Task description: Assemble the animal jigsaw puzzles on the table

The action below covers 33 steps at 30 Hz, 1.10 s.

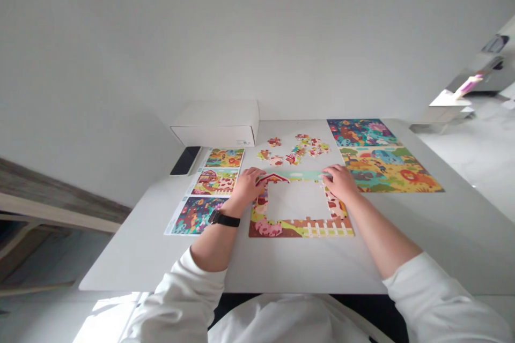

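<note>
A farm puzzle [300, 228] lies in front of me with only its border joined; its middle is bare table. My left hand [246, 186], with a black watch on the wrist, rests fingers down on the border's upper left corner by the red barn roof. My right hand [340, 180] presses flat on the upper right corner. Neither hand lifts a piece that I can see. Several loose pieces [298, 150] lie scattered just beyond the border.
Two finished puzzles [382, 163] lie at the right. A sheet with three reference pictures [209, 190] sits at the left, beside a black phone [185, 160]. A white box [217, 123] stands at the back by the wall. The white table [442, 236] ends close to my body.
</note>
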Available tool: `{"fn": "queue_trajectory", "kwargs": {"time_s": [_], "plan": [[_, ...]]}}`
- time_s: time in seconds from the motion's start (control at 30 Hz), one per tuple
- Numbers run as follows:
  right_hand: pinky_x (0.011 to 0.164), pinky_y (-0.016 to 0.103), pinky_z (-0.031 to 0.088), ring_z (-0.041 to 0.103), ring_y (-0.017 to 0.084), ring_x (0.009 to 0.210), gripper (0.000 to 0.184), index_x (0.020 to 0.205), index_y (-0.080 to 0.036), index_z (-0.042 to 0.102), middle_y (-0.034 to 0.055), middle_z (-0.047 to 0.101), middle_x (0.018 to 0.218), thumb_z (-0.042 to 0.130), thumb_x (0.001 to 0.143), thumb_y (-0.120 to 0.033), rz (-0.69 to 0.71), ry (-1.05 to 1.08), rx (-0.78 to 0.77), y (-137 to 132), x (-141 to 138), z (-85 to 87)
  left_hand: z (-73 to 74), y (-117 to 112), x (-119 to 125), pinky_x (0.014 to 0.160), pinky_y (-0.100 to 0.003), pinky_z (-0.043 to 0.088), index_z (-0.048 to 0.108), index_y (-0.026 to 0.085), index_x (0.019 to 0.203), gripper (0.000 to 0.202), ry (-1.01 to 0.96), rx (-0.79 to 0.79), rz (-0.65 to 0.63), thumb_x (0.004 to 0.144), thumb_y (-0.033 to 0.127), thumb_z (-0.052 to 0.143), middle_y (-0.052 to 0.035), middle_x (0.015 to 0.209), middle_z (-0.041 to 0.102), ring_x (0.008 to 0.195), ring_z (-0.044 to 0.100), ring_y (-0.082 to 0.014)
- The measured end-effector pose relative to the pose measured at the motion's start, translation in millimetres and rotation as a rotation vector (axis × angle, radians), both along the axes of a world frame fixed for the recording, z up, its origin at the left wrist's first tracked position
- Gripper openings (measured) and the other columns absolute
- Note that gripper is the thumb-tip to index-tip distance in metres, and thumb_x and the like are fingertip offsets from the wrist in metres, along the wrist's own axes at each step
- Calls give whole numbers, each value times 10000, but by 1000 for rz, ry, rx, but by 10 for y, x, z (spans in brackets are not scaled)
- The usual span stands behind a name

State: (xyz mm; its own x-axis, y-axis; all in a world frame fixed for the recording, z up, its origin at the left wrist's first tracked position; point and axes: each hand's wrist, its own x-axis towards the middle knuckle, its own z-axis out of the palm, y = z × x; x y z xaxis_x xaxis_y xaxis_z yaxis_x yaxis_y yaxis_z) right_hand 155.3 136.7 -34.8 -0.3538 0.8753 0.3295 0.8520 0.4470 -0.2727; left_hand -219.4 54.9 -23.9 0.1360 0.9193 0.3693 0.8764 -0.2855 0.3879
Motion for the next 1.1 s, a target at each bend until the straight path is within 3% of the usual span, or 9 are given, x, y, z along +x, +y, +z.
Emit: {"fn": "queue_trajectory", "kwargs": {"time_s": [0.23, 0.43, 0.53, 0.63, 0.73, 0.97, 1.03, 1.1], "plan": [[1064, 444, 523, 683, 314, 1107, 240, 1135, -212, 814, 120, 774, 1179, 634, 992, -281, 0, 5, -35, -23, -12, 64, -11, -3, -17, 1085, -457, 573, 758, 222, 1154, 224, -37, 12, -16, 944, 220, 678, -103, 1172, 765, 1158, 707, -281], [1119, 474, 510, 667, 327, 1172, 290, 1195, -227, 801, 130, 755, 1242, 606, 988, -284, 11, 94, -17, -85, -61, 109, 73, -38, -21, 1110, -479, 534, 756, 238, 1133, 217, -122, 43, 136, 953, 272, 639, -105, 1183, 767, 1163, 697, -298], [1151, 492, 497, 652, 332, 1229, 351, 1280, -229, 771, 143, 733, 1288, 586, 985, -273, 19, 178, 24, -122, -95, 158, 142, -46, -14, 938, -388, 550, 734, 245, 1023, 169, -217, 26, 249, 988, 344, 601, -73, 1026, 774, 987, 706, -256], [1151, 495, 499, 657, 328, 1233, 351, 1276, -237, 767, 140, 738, 1276, 568, 987, -264, 32, 228, 26, -142, -115, 202, 219, -67, -2, 668, -296, 415, 630, 234, 766, 391, -275, -92, 365, 1053, 469, 507, -24, 709, 664, 704, 605, -196], [1130, 472, 514, 676, 310, 1202, 322, 1238, -244, 772, 129, 758, 1239, 552, 1005, -274, 35, 279, 20, -148, -123, 220, 275, -101, 15, 610, -294, 297, 514, 229, 643, 539, -294, -142, 386, 1073, 547, 447, -11, 593, 562, 615, 519, -174], [1063, 440, 539, 705, 284, 1111, 233, 1071, -260, 810, 99, 790, 1123, 588, 1007, -290, 62, 305, -35, -157, -136, 242, 263, -111, 41, 633, -299, 332, 536, 230, 696, 475, -318, -71, 351, 1077, 498, 440, -10, 621, 574, 631, 536, -173], [1055, 435, 543, 706, 283, 1112, 229, 1059, -265, 815, 96, 792, 1120, 594, 1005, -290, 48, 296, -50, -158, -135, 252, 227, -91, 42, 673, -293, 401, 628, 230, 840, 319, -360, -27, 320, 1050, 433, 498, -10, 716, 641, 683, 587, -172], [1050, 430, 545, 710, 281, 1114, 232, 1060, -265, 816, 93, 797, 1122, 593, 999, -289, 40, 301, -53, -157, -130, 256, 186, -72, 41, 722, -288, 471, 663, 235, 1128, 194, -421, 17, 273, 989, 338, 574, -15, 884, 711, 747, 637, -167]]}}
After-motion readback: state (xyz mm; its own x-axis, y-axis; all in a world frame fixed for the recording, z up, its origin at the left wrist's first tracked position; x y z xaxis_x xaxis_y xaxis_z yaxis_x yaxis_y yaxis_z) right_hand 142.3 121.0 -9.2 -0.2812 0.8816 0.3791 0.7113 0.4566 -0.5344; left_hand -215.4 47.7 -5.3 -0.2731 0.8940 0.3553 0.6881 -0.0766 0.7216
